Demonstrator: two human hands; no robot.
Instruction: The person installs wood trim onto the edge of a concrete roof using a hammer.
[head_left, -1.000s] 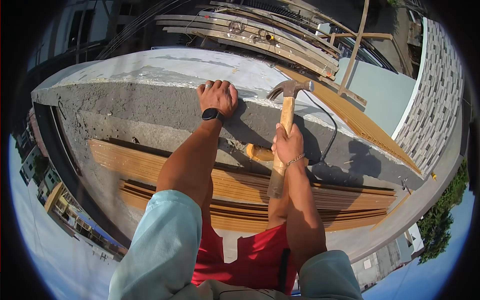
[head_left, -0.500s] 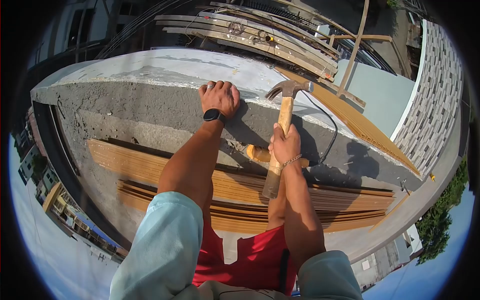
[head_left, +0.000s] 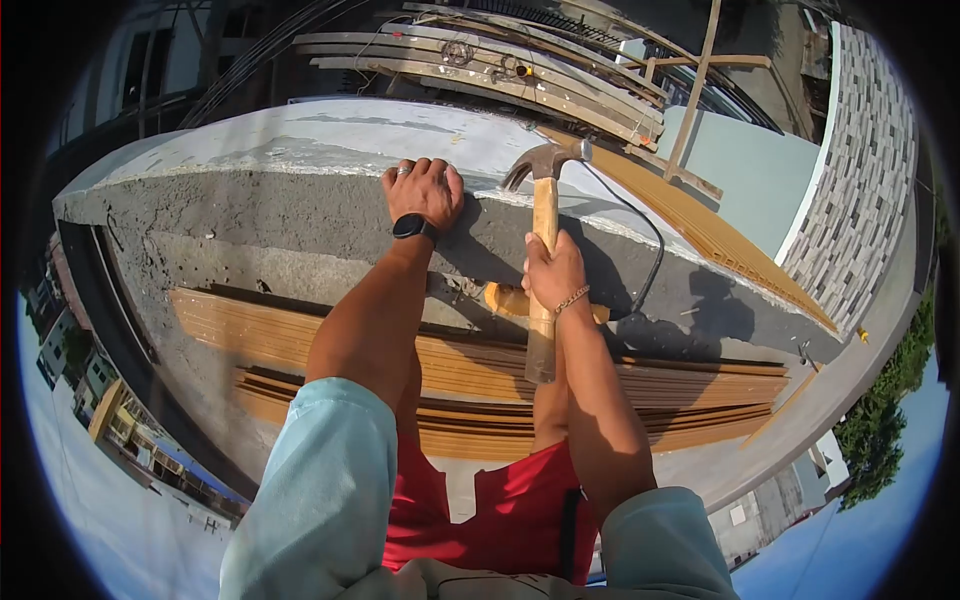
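My left hand [head_left: 425,190], with a ring and a black watch at the wrist, rests on the top edge of a rough grey concrete wall [head_left: 300,210], its fingers bent over that edge. My right hand [head_left: 555,272] is wrapped around the wooden handle of a claw hammer [head_left: 545,210]. The hammer's metal head points away from me, close above the chipped white edge, its claw turned left. Behind the right hand lies a yellow-orange tool [head_left: 506,299], partly hidden, so its kind does not show. A black cord [head_left: 660,250] curves from near it over the wall.
Stacked brown ribbed planks [head_left: 480,360] lie on the near side below my arms. One long brown panel [head_left: 700,235] slants beyond the wall at the right. Wooden scaffold boards [head_left: 500,70] are across the far side. A mosaic-tiled wall [head_left: 850,150] stands at right.
The hammer head has swung a little to the left, and its handle is now more upright. My left hand keeps its place on the wall edge. The whole view has shifted slightly.
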